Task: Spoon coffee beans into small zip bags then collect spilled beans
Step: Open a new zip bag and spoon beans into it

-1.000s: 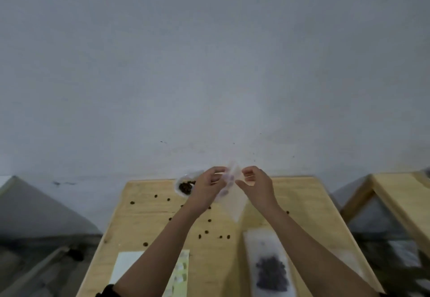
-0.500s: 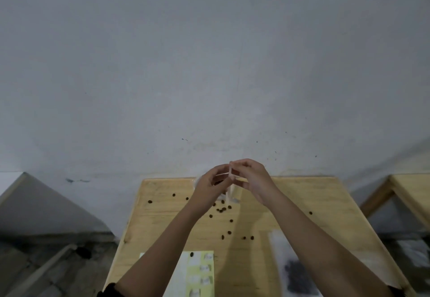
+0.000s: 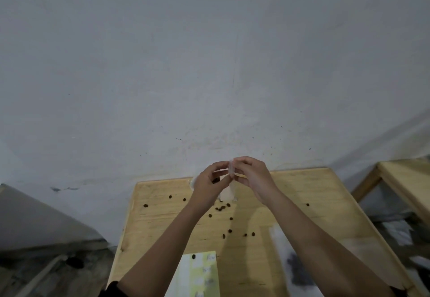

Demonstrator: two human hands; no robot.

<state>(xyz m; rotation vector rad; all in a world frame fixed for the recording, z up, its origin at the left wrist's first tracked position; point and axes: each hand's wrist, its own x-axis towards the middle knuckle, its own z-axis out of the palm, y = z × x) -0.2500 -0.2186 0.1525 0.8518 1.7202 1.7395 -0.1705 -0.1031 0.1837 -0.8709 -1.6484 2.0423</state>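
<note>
Both hands are raised over the far end of the wooden table [image 3: 302,194]. My left hand [image 3: 210,183] and my right hand [image 3: 252,176] pinch the top edge of a small clear zip bag [image 3: 229,188], which hangs down between them. Several dark coffee beans [image 3: 221,208] lie scattered on the wood below. Behind my left hand the rim of a clear container [image 3: 192,183] shows; its contents are hidden. A clear bag holding dark beans [image 3: 296,271] lies flat near my right forearm.
A white and yellow-green sheet [image 3: 200,275] lies at the table's near edge with one bean on it. A second wooden table [image 3: 404,180] stands to the right. A grey wall rises right behind the table; the floor lies to the left.
The hands have drawn close together on the small bag's top edge. The view has shifted, so the table now sits further right in frame.
</note>
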